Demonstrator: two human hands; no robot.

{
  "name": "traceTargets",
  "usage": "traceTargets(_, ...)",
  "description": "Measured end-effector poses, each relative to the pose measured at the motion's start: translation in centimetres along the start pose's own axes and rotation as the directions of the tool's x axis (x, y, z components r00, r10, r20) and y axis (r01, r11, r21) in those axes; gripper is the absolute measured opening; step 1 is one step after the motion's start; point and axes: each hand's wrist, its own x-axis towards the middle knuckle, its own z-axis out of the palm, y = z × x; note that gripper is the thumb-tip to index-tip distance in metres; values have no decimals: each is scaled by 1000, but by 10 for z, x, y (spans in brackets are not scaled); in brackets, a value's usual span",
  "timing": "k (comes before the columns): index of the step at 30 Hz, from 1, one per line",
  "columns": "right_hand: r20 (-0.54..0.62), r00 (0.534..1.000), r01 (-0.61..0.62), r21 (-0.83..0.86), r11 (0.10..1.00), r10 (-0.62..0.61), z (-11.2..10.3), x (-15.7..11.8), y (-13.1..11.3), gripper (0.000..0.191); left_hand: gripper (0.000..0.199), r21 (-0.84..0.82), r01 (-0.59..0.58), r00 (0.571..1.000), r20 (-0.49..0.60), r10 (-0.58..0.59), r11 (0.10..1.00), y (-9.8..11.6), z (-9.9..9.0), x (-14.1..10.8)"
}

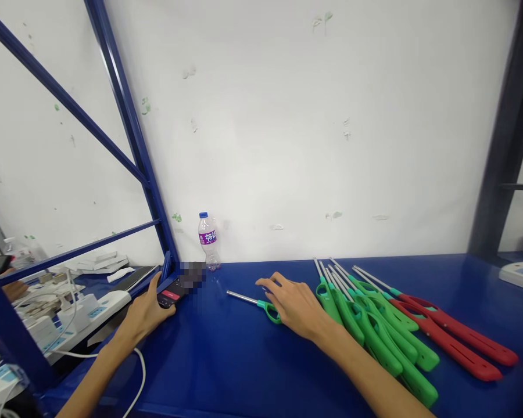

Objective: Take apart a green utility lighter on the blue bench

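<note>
Nearest to me, the person's right forearm (357,368) reached in over the smooth blue tabletop (226,366), and alongside it a heap of long-nosed green lighters (381,351) lay fanned, their moulded plastic handles overlapping and their thin metal tubes pointing towards the wall. Two red lighters (457,351) of the same shape rested just beside them, on the right.

The right hand (294,305) was above a single green lighter (260,303), set apart to the left of the heap. Its fingers were loosely bent and hid the handle, so I could not tell whether they gripped it; the tube and finger loop showed.

The left hand (150,310) held the near end of a dark, flat phone (169,296) between thumb and fingers, by the foot of the blue metal frame (135,128).

Beyond stood a clear plastic bottle (208,238), upright, waisted, with a blue cap and purple label; I could not make out any contents. The white wall (261,128) behind was scuffed and patchy.
</note>
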Motion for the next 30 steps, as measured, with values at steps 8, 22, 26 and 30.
traceTargets(8, -1, 1000, 1, -4, 1000, -1, -1, 0, 0, 37, 96, -73, -19, 999, 28, 21, 997, -1, 11, 41)
traceTargets(22, 0, 1000, -10, -45, 999, 10, 0, 0, 0, 39, 92, -121, 43, 999, 36, -39, 992, 7, 22, 46)
traceTargets(26, 8, 1000, -22, -50, 999, 22, 1, 1, 2, 40, 90, -119, 63, 998, 8, -62, 991, 5, 27, 43)
traceTargets(30, 16, 999, -32, -45, 998, 33, 1, 1, 1, 42, 90, -113, 97, 995, -21, -100, 989, 3, 30, 35)
